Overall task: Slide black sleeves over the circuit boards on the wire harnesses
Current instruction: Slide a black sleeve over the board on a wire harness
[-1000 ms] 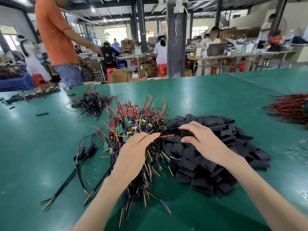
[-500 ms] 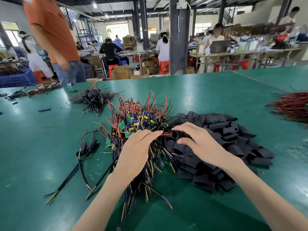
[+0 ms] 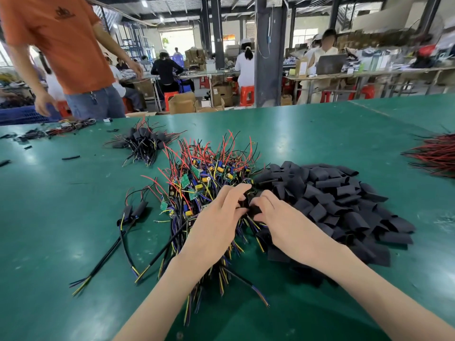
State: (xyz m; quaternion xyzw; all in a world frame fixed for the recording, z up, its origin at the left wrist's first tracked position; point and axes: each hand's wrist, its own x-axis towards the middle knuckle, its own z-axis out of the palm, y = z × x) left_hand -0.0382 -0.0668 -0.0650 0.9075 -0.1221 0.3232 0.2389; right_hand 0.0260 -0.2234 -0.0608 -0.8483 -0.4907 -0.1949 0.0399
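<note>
A heap of wire harnesses [image 3: 204,178] with small green circuit boards and red, black, yellow and blue wires lies in the middle of the green table [image 3: 61,217]. To its right spreads a pile of flat black sleeves [image 3: 339,193]. My left hand [image 3: 219,222] and my right hand [image 3: 278,217] meet between the two heaps, and both pinch one black sleeve [image 3: 252,209]. What is inside that sleeve is hidden by my fingers. Two sleeved harnesses [image 3: 133,212] lie to the left.
A further bundle of sleeved harnesses [image 3: 145,141] lies behind the heap. Red and black wires [image 3: 433,156] lie at the right edge. A person in an orange shirt [image 3: 64,45] stands at the table's far left corner. Other workers sit at benches behind.
My right hand has drawn left out of the sleeve pile with a sleeve, and my left hand has come to meet it. The person in orange has moved along the far edge.
</note>
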